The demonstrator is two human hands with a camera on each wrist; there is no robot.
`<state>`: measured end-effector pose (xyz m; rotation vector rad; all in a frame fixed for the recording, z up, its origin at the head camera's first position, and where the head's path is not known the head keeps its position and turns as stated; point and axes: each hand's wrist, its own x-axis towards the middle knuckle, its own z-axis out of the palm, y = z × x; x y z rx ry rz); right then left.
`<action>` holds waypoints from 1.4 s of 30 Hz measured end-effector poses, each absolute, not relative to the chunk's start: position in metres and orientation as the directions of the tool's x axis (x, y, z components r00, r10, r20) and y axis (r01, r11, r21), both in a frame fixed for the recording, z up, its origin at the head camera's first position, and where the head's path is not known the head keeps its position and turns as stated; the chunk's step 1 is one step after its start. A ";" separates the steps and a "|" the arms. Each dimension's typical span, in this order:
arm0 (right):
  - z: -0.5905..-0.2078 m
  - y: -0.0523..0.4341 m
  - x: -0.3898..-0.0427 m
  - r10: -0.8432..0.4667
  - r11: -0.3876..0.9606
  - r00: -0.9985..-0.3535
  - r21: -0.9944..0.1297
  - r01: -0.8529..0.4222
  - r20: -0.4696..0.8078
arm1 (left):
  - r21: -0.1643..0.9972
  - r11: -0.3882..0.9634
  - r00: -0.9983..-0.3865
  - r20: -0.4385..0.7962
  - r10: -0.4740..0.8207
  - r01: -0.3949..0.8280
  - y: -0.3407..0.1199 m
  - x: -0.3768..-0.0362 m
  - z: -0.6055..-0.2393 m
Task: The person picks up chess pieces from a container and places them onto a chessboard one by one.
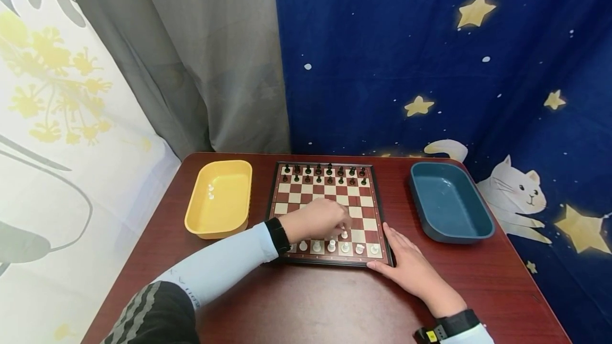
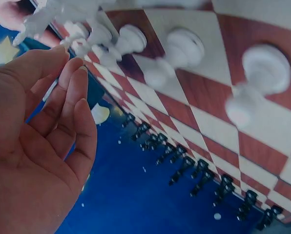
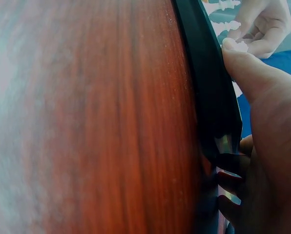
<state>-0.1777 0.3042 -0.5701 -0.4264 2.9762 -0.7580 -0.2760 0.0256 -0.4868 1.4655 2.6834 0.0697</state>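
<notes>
The chessboard (image 1: 356, 201) lies on the table with red-brown and cream squares. My left hand (image 1: 317, 219) reaches over its near half, thumb and fingertips together at a small white pawn (image 2: 80, 48). Another white pawn (image 2: 182, 48) stands on the board close by in the left wrist view. My right hand (image 1: 410, 261) holds the board's near right corner, thumb along the front edge and fingers at the right side. White pieces, among them a rook (image 1: 331, 246), line the near row. Black pieces (image 1: 330, 170) fill two far rows. My left hand and forearm hide part of the board.
To the left of the board is a yellow tray (image 1: 243, 195) with two small white pieces (image 1: 211, 192) inside. A blue tray (image 1: 451, 203) sits on the right. Curtains (image 1: 344, 94) hang behind the red-brown table (image 1: 306, 301).
</notes>
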 end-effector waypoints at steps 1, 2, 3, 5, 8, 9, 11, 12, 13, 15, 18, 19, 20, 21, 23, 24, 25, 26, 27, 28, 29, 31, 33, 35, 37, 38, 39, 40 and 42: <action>-0.570 0.304 -0.178 -0.273 0.842 -0.962 -0.476 -0.254 0.030 | 0.083 0.548 -0.546 -0.049 0.836 0.832 0.022 -0.277 -0.485; -0.570 0.304 -0.178 -0.273 0.842 -0.961 -0.475 -0.254 0.030 | 0.086 0.557 -0.555 -0.047 0.830 0.826 0.018 -0.279 -0.482; -0.571 0.303 -0.178 -0.272 0.843 -0.962 -0.475 -0.252 0.028 | 0.092 0.566 -0.566 -0.038 0.824 0.819 0.012 -0.281 -0.480; -0.571 0.303 -0.179 -0.271 0.845 -0.962 -0.473 -0.249 0.024 | 0.105 0.592 -0.594 -0.016 0.804 0.799 -0.003 -0.287 -0.473; -0.570 0.303 -0.179 -0.268 0.846 -0.963 -0.474 -0.243 0.017 | 0.117 0.646 -0.653 0.038 0.756 0.755 -0.035 -0.298 -0.459; -0.570 0.303 -0.179 -0.266 0.847 -0.964 -0.474 -0.241 0.015 | 0.119 0.667 -0.675 0.056 0.735 0.736 -0.047 -0.303 -0.454; -0.569 0.304 -0.178 -0.260 0.848 -0.965 -0.476 -0.234 0.012 | 0.108 0.709 -0.717 0.090 0.691 0.697 -0.075 -0.311 -0.444; -0.569 0.304 -0.177 -0.258 0.848 -0.966 -0.476 -0.232 0.011 | 0.111 0.727 -0.736 0.104 0.669 0.677 -0.090 -0.316 -0.440; -0.568 0.305 -0.176 -0.256 0.849 -0.967 -0.475 -0.230 0.010 | 0.107 0.749 -0.757 0.112 0.644 0.654 -0.105 -0.319 -0.435; -0.567 0.305 -0.176 -0.256 0.850 -0.967 -0.473 -0.230 0.009 | 0.124 0.794 -0.804 0.115 0.584 0.595 -0.137 -0.325 -0.430; -0.567 0.306 -0.175 -0.257 0.851 -0.966 -0.471 -0.230 0.007 | 0.137 0.852 -0.862 0.112 0.494 0.506 -0.184 -0.332 -0.428; -0.567 0.306 -0.175 -0.258 0.851 -0.966 -0.472 -0.230 0.006 | 0.133 0.871 -0.880 0.107 0.462 0.473 -0.198 -0.334 -0.429; -0.567 0.307 -0.175 -0.257 0.851 -0.966 -0.473 -0.229 0.005 | 0.136 0.885 -0.895 0.100 0.436 0.446 -0.212 -0.336 -0.431; -0.568 0.307 -0.175 -0.257 0.852 -0.966 -0.472 -0.229 0.004 | 0.134 0.894 -0.903 0.091 0.419 0.428 -0.224 -0.338 -0.434; -0.569 0.308 -0.176 -0.257 0.853 -0.966 -0.470 -0.228 0.002 | 0.133 0.910 -0.919 0.051 0.390 0.393 -0.242 -0.340 -0.438; -0.569 0.308 -0.176 -0.258 0.851 -0.966 -0.474 -0.228 0.002 | 0.127 0.917 -0.926 0.020 0.378 0.378 -0.249 -0.340 -0.440; -0.569 0.308 -0.176 -0.259 0.849 -0.966 -0.476 -0.228 0.001 | 0.118 0.922 -0.928 -0.008 0.371 0.368 -0.255 -0.340 -0.442; -0.569 0.308 -0.176 -0.260 0.848 -0.966 -0.479 -0.229 0.001 | 0.108 0.927 -0.929 -0.043 0.366 0.360 -0.259 -0.340 -0.444; -0.570 0.308 -0.176 -0.261 0.846 -0.965 -0.481 -0.229 0.001 | 0.096 0.930 -0.929 -0.072 0.363 0.355 -0.263 -0.339 -0.446; -0.570 0.308 -0.176 -0.261 0.845 -0.965 -0.484 -0.228 -0.001 | 0.075 0.932 -0.928 -0.094 0.360 0.354 -0.265 -0.338 -0.448; -0.570 0.308 -0.176 -0.262 0.843 -0.965 -0.487 -0.228 -0.001 | 0.051 0.933 -0.927 -0.108 0.360 0.357 -0.267 -0.338 -0.449; -0.570 0.307 -0.176 -0.262 0.843 -0.965 -0.487 -0.228 -0.003 | 0.011 0.934 -0.926 -0.121 0.357 0.358 -0.270 -0.336 -0.453; -0.571 0.307 -0.177 -0.262 0.845 -0.965 -0.483 -0.228 -0.005 | -0.022 0.934 -0.928 -0.119 0.352 0.357 -0.271 -0.335 -0.456; -0.572 0.306 -0.177 -0.263 0.847 -0.965 -0.480 -0.228 -0.006 | -0.040 0.936 -0.932 -0.118 0.343 0.350 -0.273 -0.333 -0.458; -0.572 0.306 -0.178 -0.266 0.847 -0.964 -0.479 -0.230 -0.007 | -0.047 0.938 -0.934 -0.126 0.335 0.342 -0.273 -0.331 -0.460; -0.572 0.305 -0.178 -0.268 0.847 -0.964 -0.477 -0.232 -0.006 | -0.048 0.939 -0.934 -0.128 0.333 0.341 -0.273 -0.330 -0.460; -0.572 0.305 -0.179 -0.268 0.847 -0.963 -0.477 -0.234 -0.005 | -0.048 0.939 -0.934 -0.130 0.332 0.340 -0.274 -0.329 -0.461; -0.572 0.305 -0.179 -0.269 0.848 -0.963 -0.475 -0.236 -0.003 | -0.049 0.939 -0.934 -0.132 0.332 0.340 -0.274 -0.329 -0.462; -0.572 0.305 -0.180 -0.272 0.848 -0.962 -0.473 -0.239 -0.001 | -0.052 0.940 -0.934 -0.141 0.328 0.338 -0.274 -0.329 -0.463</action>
